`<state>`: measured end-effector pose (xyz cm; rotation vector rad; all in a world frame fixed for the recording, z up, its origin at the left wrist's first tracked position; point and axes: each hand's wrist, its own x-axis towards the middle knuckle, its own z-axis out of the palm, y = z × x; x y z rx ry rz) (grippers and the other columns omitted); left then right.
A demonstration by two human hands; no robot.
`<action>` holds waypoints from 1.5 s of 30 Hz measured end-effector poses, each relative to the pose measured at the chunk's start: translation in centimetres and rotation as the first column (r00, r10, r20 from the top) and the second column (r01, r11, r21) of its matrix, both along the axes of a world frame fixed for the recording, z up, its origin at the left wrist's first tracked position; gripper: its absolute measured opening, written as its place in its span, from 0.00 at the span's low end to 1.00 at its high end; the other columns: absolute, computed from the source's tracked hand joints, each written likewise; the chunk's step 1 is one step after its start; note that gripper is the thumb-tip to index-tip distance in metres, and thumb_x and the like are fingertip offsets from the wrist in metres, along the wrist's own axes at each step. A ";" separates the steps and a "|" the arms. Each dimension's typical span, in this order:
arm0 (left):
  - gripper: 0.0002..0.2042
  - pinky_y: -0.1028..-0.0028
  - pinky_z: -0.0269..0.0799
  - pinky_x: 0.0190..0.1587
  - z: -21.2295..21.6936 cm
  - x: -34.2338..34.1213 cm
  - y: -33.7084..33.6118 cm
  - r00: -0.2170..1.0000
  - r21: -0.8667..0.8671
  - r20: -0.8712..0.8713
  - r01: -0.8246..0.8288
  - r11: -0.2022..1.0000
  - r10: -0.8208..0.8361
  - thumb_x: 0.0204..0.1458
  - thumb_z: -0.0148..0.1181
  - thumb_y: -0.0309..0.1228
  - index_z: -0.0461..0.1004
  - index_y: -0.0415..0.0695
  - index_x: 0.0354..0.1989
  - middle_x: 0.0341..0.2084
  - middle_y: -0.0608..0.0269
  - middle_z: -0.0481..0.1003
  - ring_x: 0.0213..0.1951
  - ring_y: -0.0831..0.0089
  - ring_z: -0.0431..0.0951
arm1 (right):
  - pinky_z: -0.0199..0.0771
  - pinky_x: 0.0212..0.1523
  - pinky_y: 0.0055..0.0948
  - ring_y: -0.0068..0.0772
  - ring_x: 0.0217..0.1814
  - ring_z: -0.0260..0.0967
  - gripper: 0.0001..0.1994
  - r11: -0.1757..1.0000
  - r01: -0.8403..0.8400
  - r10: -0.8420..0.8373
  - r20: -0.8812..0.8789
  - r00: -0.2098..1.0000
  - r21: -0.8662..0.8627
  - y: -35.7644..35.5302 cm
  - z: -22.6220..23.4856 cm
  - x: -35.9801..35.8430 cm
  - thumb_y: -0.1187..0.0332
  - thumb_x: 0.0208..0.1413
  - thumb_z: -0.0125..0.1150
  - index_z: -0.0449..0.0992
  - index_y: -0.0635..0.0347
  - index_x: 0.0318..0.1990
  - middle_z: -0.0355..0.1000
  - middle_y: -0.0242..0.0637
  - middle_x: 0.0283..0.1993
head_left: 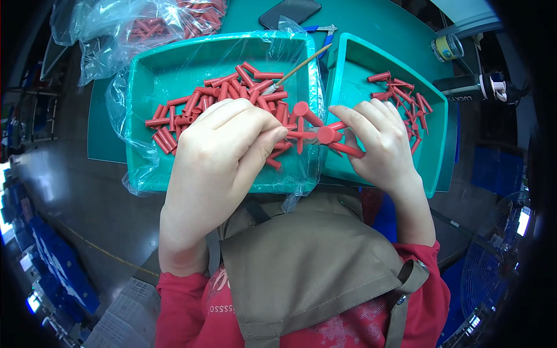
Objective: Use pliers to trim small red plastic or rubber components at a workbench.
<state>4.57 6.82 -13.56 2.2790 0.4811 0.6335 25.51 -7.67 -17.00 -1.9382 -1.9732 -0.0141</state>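
My left hand [217, 145] is closed over the left bin, thumb and forefinger pinching the thin end of a red plastic piece [299, 134]. My right hand [380, 139], at the inner wall of the right bin, has its fingers curled round several red plastic pieces with round flat heads [326, 135]. These pieces meet between the two hands; whether they are joined together I cannot tell. Below the left hand, short red tubes [200, 101] lie heaped in a green bin [139, 142] lined with clear plastic film. Thinner red pieces [406, 95] lie in the right green bin [438, 139].
A thin stick [301, 65] leans across the left bin's far right corner. Behind stand a dark phone [289, 13], blue-handled cutters [321, 29] and a clear bag of red parts [168, 26]. A small can [447, 47] and a black cylindrical object [464, 88] are at right.
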 end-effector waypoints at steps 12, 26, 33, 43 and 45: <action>0.04 0.71 0.68 0.30 0.3 0.0 0.2 0.999 -0.075 0.047 0.002 0.997 0.002 0.52 0.64 0.22 0.76 0.35 0.31 0.23 0.58 0.74 0.26 0.66 0.74 | 0.64 0.38 0.37 0.37 0.36 0.66 0.26 0.998 0.008 -0.006 -0.022 1.000 0.067 0.0 -0.4 -0.3 0.83 0.37 0.61 0.77 0.61 0.50 0.68 0.36 0.32; 0.03 0.73 0.65 0.25 1.3 -0.1 -0.2 0.994 -0.266 0.087 -0.036 0.963 0.061 0.53 0.64 0.22 0.77 0.36 0.30 0.21 0.60 0.73 0.23 0.70 0.73 | 0.64 0.31 0.36 0.36 0.31 0.67 0.20 0.999 -0.018 0.020 -0.041 0.999 0.047 -0.3 -0.7 -0.4 0.81 0.36 0.65 0.78 0.60 0.42 0.68 0.34 0.29; 0.05 0.74 0.65 0.29 0.9 -0.6 0.8 0.992 -0.018 0.072 -0.105 0.994 0.106 0.53 0.64 0.23 0.76 0.35 0.29 0.21 0.59 0.73 0.24 0.71 0.72 | 0.66 0.38 0.39 0.41 0.37 0.68 0.24 0.999 -0.009 0.004 -0.112 0.994 -0.038 -0.4 -0.5 0.1 0.80 0.36 0.69 0.77 0.59 0.48 0.70 0.38 0.35; 0.05 0.70 0.66 0.28 0.3 -0.2 0.4 0.987 0.033 0.053 -0.154 0.987 0.152 0.49 0.66 0.21 0.75 0.36 0.28 0.21 0.58 0.73 0.24 0.66 0.72 | 0.66 0.43 0.38 0.42 0.41 0.67 0.23 0.980 -0.010 -0.014 -0.121 0.993 -0.198 -0.9 1.8 1.3 0.81 0.39 0.66 0.77 0.57 0.48 0.70 0.38 0.38; 0.05 0.70 0.66 0.28 0.3 -0.1 0.2 0.988 0.024 0.045 -0.146 0.989 0.145 0.49 0.67 0.21 0.75 0.36 0.28 0.21 0.59 0.72 0.24 0.66 0.72 | 0.66 0.43 0.39 0.42 0.42 0.67 0.23 0.985 0.014 -0.034 -0.112 0.993 -0.170 -0.8 1.8 1.3 0.81 0.39 0.65 0.76 0.57 0.48 0.70 0.38 0.38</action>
